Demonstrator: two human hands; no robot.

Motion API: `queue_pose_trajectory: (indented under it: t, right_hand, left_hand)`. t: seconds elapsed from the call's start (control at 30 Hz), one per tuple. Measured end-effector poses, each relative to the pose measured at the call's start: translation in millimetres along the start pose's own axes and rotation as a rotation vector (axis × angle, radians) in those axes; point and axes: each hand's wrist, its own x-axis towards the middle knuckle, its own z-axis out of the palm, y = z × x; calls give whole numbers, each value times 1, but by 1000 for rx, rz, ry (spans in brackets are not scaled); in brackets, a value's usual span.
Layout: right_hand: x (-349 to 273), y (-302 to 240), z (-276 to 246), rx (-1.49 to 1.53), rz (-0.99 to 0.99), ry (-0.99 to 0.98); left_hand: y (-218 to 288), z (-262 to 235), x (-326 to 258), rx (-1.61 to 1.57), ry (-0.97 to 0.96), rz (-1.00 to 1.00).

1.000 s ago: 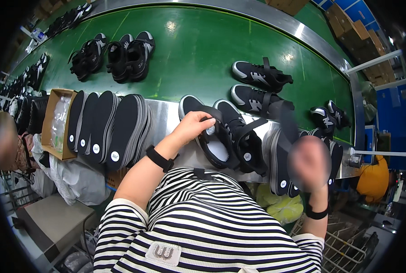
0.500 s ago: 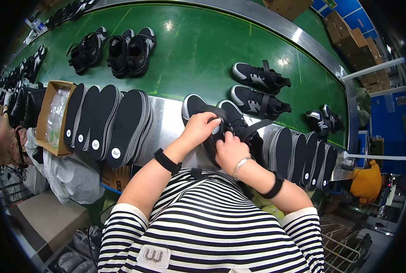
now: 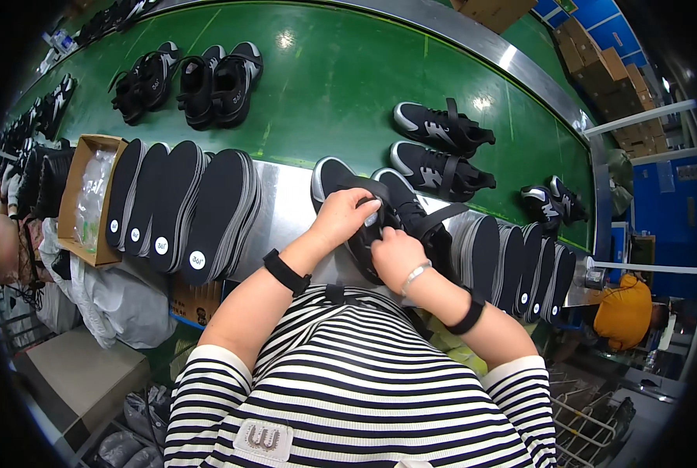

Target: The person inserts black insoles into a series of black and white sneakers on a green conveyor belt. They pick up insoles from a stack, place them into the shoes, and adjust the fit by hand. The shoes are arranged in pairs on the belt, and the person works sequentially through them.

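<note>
Two black sneakers with white toe trim lie side by side on the steel ledge in front of me. My left hand (image 3: 347, 216) grips the opening of the left sneaker (image 3: 331, 178). My right hand (image 3: 392, 253) presses at the same opening, its fingers closed on the shoe's rear part. The right sneaker (image 3: 407, 209) lies against it, its strap hanging loose. Both wrists wear black bands.
Stacks of black insoles (image 3: 184, 207) stand on edge to my left, more insoles (image 3: 520, 261) to my right. A cardboard box (image 3: 83, 199) sits far left. Several more black sneakers (image 3: 440, 148) and sandals (image 3: 208, 74) lie on the green conveyor belt (image 3: 325, 86).
My right hand came up from the insole stack at the lower right and joined my left hand at the left sneaker's opening. The left hand stayed on the shoe.
</note>
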Motion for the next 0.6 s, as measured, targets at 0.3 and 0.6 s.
queue_pose_trajectory:
  t: [0.3, 0.6]
  right_hand:
    - [45, -5, -11, -138, -14, -585]
    - [26, 6, -21, -101, -103, -570]
  left_hand:
    - [-3, 6, 0, 18, 38, 36]
    - [3, 10, 0, 80, 61, 54]
